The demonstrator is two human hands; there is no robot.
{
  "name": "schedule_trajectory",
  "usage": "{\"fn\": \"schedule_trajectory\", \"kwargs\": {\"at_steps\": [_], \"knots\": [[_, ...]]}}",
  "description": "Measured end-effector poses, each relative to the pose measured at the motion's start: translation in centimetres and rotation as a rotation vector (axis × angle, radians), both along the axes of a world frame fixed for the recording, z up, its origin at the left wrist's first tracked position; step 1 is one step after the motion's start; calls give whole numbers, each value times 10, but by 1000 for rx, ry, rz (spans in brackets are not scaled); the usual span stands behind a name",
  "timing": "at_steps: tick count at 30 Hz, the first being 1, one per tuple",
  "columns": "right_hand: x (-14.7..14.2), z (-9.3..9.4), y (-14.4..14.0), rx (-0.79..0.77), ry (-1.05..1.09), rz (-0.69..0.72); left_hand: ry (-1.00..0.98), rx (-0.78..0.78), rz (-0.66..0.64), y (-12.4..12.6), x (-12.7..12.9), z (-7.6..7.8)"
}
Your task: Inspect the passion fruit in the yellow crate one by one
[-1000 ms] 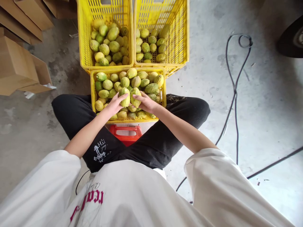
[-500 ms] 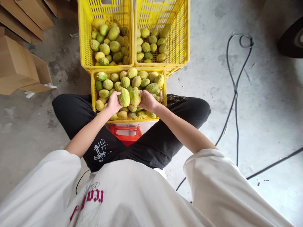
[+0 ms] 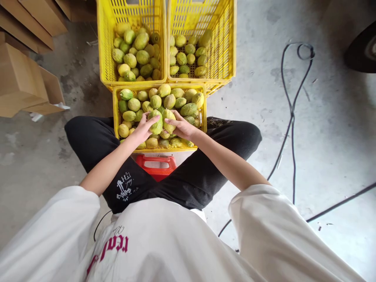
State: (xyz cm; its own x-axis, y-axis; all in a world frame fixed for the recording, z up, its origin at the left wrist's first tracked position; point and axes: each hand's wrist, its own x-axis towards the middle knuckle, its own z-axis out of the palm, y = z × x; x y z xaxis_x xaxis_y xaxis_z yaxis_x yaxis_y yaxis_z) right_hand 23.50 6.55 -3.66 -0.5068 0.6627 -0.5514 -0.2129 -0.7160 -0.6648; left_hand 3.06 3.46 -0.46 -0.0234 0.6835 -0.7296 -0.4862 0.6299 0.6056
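While hands [image 3: 143,129] [image 3: 182,127] grip fruit [image 3: 156,122] — near crate [image 3: 203,105] brimful.

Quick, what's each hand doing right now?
Left hand: closed on a green fruit.
Right hand: closed on another fruit, beside the first, over the crate.

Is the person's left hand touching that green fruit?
Touching. The head view shows the left hand cupping the green fruit from the side, fingers on its skin.
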Motion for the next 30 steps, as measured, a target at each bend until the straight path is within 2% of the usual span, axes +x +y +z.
{"fn": "schedule_trajectory", "kwargs": {"at_steps": [4, 9, 17, 26, 30], "knots": [[-3, -1, 2, -19, -28, -12, -43, 16, 9, -1, 4, 0], [-6, 8, 9, -118, -48, -57, -116, -7, 43, 4, 1, 1], [-7, 15, 10, -130, -60, -47, -93, 21, 20, 4, -8, -17], [-5, 10, 2, -11, -21, -58, -33, 11, -24, -2, 3, 2], [-5, 9, 0, -19, -20, -43, -42, 13, -26, -1, 5, 8]]}}
